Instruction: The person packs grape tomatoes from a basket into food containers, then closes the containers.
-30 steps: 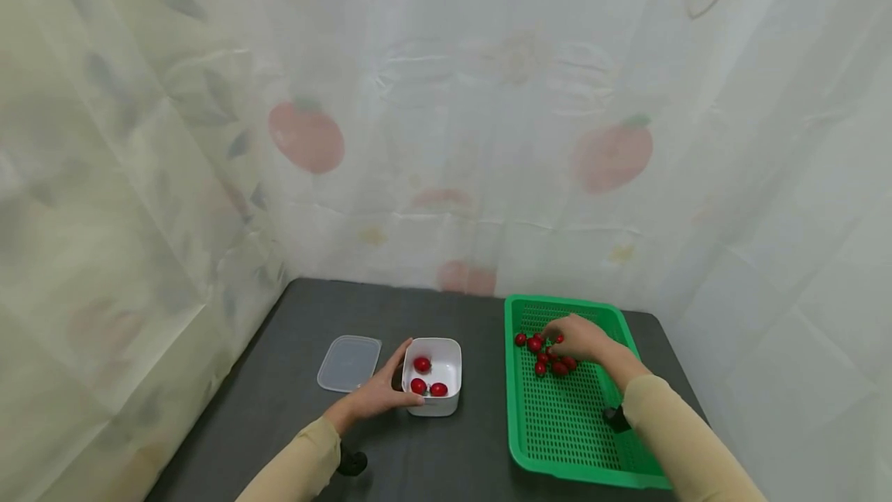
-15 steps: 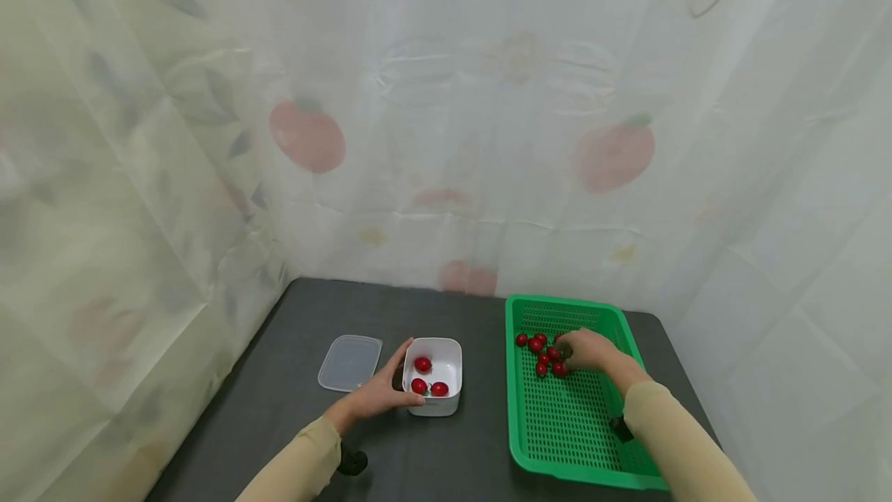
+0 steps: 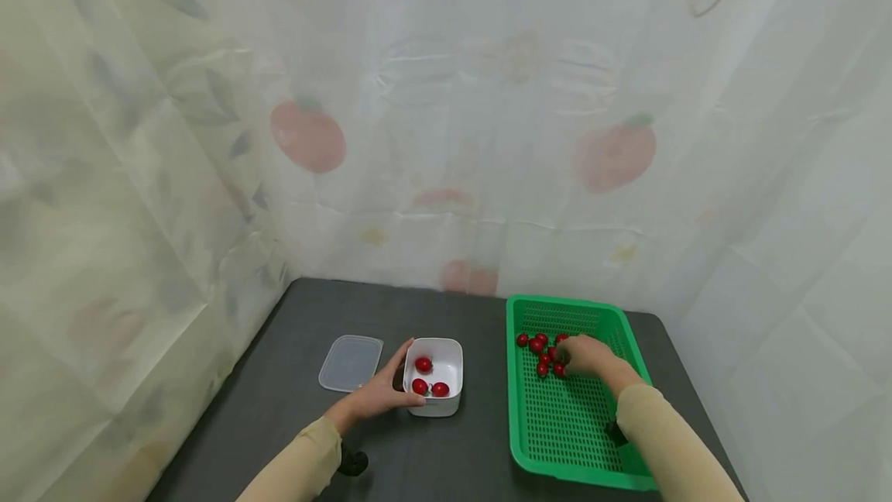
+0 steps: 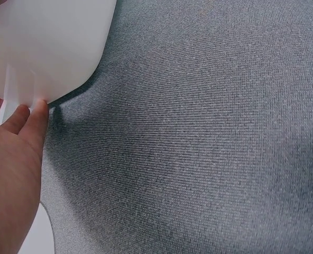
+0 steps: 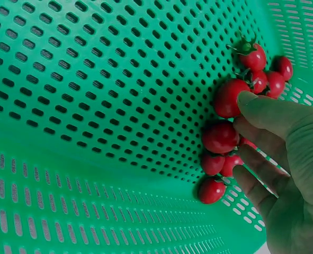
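In the head view my left hand (image 3: 376, 392) grips a white square container (image 3: 450, 362) by its left side, thumb at the near wall and fingers toward the far corner. Several red cherry tomatoes (image 3: 440, 390) lie inside it. The left wrist view shows fingertips against the container's pale wall (image 4: 50, 42). My right hand (image 3: 585, 355) reaches into a green perforated basket (image 3: 516, 409). In the right wrist view its thumb and forefinger pinch a cherry tomato (image 5: 229, 99). Other cherry tomatoes (image 5: 220, 137) cluster around its fingers, some partly hidden by the hand.
A translucent lid (image 3: 350, 362) lies flat on the dark grey table (image 3: 418, 463), left of the container. Behind the table hangs a pale curtain (image 3: 446, 138) with fruit prints, continuing along both sides. The basket's raised rim surrounds the right hand.
My right hand has shifted slightly right and nearer within the basket, uncovering some tomatoes at the far side of the pile. My left hand and the container have stayed in place.
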Motion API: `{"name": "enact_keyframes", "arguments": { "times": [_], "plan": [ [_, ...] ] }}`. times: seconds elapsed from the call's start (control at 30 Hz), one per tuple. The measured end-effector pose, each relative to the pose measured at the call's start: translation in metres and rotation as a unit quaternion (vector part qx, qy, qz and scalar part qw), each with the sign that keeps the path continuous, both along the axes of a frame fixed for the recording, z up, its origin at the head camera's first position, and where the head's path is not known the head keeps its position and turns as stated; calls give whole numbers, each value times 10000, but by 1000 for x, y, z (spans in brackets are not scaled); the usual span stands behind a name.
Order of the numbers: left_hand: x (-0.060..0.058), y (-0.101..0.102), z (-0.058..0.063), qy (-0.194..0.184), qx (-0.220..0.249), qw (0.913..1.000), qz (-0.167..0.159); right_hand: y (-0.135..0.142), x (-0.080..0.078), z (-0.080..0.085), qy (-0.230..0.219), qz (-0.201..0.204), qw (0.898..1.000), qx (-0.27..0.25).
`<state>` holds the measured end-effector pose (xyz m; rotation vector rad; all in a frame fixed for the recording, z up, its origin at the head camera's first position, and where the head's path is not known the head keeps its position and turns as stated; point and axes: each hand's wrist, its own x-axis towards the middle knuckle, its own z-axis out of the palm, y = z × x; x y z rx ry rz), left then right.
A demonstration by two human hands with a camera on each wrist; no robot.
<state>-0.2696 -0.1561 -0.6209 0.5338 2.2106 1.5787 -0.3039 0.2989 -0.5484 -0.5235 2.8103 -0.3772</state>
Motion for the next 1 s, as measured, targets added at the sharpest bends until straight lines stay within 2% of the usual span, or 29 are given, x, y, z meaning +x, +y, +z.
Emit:
{"name": "enact_keyframes", "arguments": {
  "times": [0.47,0.73,1.0],
  "plan": [
    [0,-1,-1,1,-55,10000,34,-4,0,-11,147,83,9996,227],
    [0,0,-1,50,-60,10000,29,-7,2,-14,149,7,9993,333],
    [-1,0,-2,34,-54,10000,12,-9,2,-15,200,109,9985,499]
  ]
}}
